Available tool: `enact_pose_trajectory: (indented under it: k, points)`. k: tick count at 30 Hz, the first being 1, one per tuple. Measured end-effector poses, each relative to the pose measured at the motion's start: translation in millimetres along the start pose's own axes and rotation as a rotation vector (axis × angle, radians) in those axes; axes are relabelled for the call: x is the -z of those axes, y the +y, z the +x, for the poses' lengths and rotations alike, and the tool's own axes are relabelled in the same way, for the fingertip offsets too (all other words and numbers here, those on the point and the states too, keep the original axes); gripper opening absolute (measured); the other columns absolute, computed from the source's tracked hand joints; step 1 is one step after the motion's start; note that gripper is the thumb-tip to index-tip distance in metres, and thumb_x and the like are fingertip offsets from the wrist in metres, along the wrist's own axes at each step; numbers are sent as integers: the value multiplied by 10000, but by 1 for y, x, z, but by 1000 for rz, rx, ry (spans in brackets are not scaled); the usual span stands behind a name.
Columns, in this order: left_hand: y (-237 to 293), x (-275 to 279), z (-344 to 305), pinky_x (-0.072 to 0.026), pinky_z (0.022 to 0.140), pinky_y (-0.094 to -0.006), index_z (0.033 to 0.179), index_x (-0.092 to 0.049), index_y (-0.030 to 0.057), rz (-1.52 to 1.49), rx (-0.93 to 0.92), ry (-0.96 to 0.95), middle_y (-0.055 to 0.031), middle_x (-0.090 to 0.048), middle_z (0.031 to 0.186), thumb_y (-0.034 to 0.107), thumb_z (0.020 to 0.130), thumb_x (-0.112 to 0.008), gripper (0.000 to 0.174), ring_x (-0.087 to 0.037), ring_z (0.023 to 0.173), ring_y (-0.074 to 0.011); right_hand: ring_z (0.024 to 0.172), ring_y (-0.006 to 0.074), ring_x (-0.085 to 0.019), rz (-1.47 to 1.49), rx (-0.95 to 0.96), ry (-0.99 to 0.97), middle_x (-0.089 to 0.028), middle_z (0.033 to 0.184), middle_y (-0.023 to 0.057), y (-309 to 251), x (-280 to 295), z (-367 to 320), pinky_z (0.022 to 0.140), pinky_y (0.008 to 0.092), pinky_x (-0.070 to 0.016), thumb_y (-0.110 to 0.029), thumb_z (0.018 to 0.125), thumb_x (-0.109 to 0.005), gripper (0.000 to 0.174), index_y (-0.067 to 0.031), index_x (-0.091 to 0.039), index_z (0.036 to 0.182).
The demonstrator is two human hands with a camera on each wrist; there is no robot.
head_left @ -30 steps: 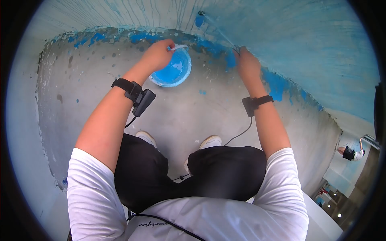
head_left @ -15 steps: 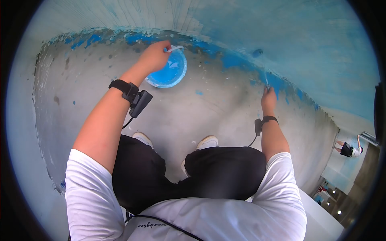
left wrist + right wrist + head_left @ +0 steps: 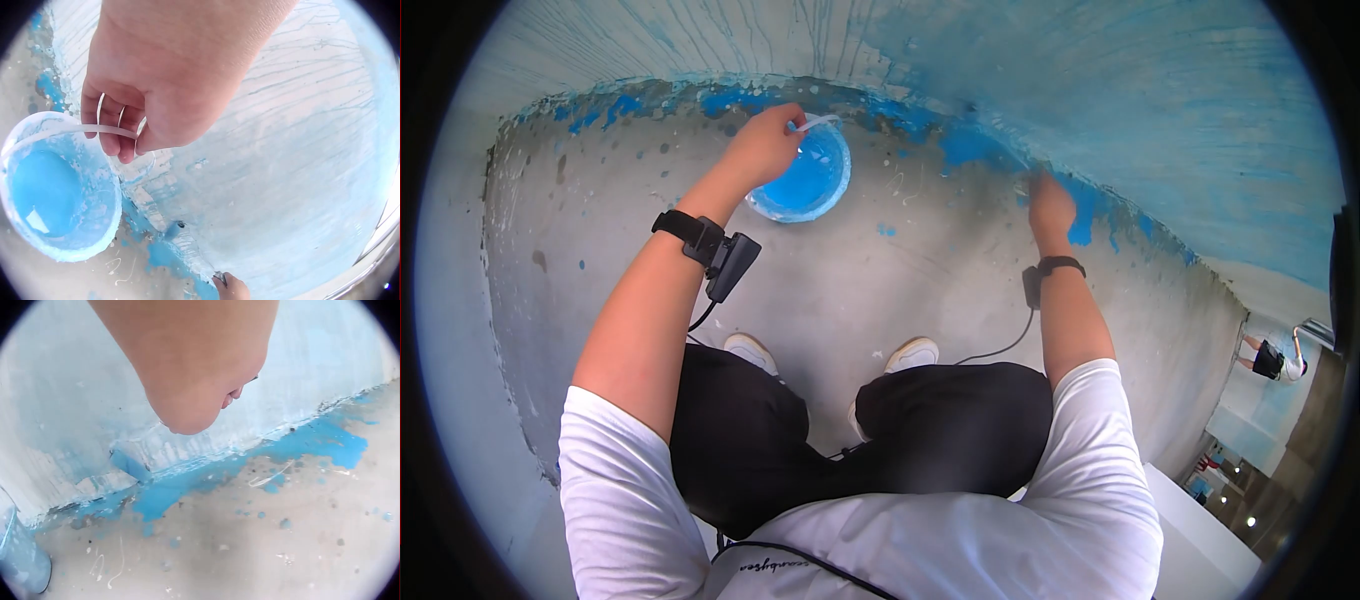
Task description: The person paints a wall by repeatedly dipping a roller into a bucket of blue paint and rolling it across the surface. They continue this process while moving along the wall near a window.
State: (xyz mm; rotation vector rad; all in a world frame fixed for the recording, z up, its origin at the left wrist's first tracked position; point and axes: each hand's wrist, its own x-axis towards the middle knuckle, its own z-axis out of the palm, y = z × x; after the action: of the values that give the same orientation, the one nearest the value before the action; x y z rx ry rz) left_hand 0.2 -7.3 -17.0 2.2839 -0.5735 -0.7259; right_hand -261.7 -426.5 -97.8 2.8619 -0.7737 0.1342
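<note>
My left hand (image 3: 768, 145) grips the white handle (image 3: 103, 129) of a bucket (image 3: 117, 215) with blue paint (image 3: 47, 187) inside. In the head view the bucket (image 3: 840, 185) hangs or stands just right of that hand, over the floor. My right hand (image 3: 1052, 212) is low by the wall's foot; in the left wrist view its fingers curl round a thin dark handle end (image 3: 220, 278). A small blue roller (image 3: 129, 465) lies against the wall's lower edge in the right wrist view, left of the right hand (image 3: 194, 375). The rod between hand and roller is mostly hidden.
A pale blue wall (image 3: 1140, 110) with drips curves along the far side and right. Blue paint patches (image 3: 975, 148) line the floor's edge (image 3: 920, 240). Both shoes (image 3: 912, 354) stand on the floor. Another person (image 3: 1274, 360) is at the far right. A cable runs from the right wrist camera.
The right hand swept right and toward me, then back slightly up and left, and the roller moved along the wall with it. The left hand and bucket shifted slightly left.
</note>
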Motion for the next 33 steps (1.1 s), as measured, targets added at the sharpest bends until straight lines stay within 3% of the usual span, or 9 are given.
enact_pose_trajectory:
  k: [8,10,14,16,25,27,31,32,33]
  points:
    - [-4,-4,6,-452,614,-330,1009,-589,56,-31,-3,19,-70,-635,737,139,945,-563,108,-596,674,-175,796,363,-657,-127,-149,-65,-666,866,138,75,17,-22,628,491,-505,-336,911,-615,249,-94,-558,912]
    - [-1,-5,5,-477,686,-428,1021,-614,70,-30,3,12,-154,-660,865,165,920,-588,142,-630,798,-337,799,359,-658,-168,-135,-70,-663,870,138,78,18,-21,622,487,-508,-337,913,-610,246,-97,-557,921]
    - [1,-3,4,-477,670,-411,1019,-614,68,-31,5,3,-139,-660,837,149,918,-580,134,-636,772,-308,760,354,-667,-134,90,-53,-667,852,129,35,23,13,618,474,-529,-338,899,-616,241,-102,-573,926]
    - [1,1,0,-441,589,-322,990,-592,50,-76,18,-1,-75,-617,695,126,936,-563,97,-580,642,-163,774,344,-688,-157,92,-103,-688,866,132,1,40,26,634,461,-550,-272,888,-617,192,-88,-588,934]
    - [-18,-9,10,-445,555,-301,984,-578,40,-100,-97,36,-77,-608,684,159,941,-584,127,-592,604,-152,916,298,-717,-201,194,-428,-725,1025,146,-41,57,57,738,394,-577,-152,866,-575,191,-100,-756,892]
    - [-13,-6,6,-479,600,-353,1018,-599,53,-79,-54,30,-127,-640,727,137,916,-580,133,-628,648,-216,941,264,-711,-357,420,-406,-731,990,112,-65,57,63,721,377,-571,-192,885,-576,197,-129,-759,923]
    - [-49,-7,18,-454,581,-299,1120,-599,36,-95,-71,41,-76,-622,720,151,931,-585,222,-586,635,-140,891,217,-660,-349,243,-478,-694,976,58,-146,96,67,634,403,-512,-218,917,-539,215,-167,-733,996]
    - [-72,-7,28,-443,574,-282,1157,-589,29,-147,-104,14,-64,-599,720,141,935,-576,249,-563,630,-126,944,218,-616,-264,-5,-788,-666,987,73,-172,123,82,602,457,-486,-239,913,-543,229,-169,-714,1049]
    - [-70,-1,28,-435,569,-270,1149,-578,19,-104,-101,-31,-51,-572,712,126,940,-554,236,-543,628,-116,884,220,-598,-288,34,-763,-643,951,60,-187,107,83,557,470,-460,-264,893,-562,215,-171,-703,1026]
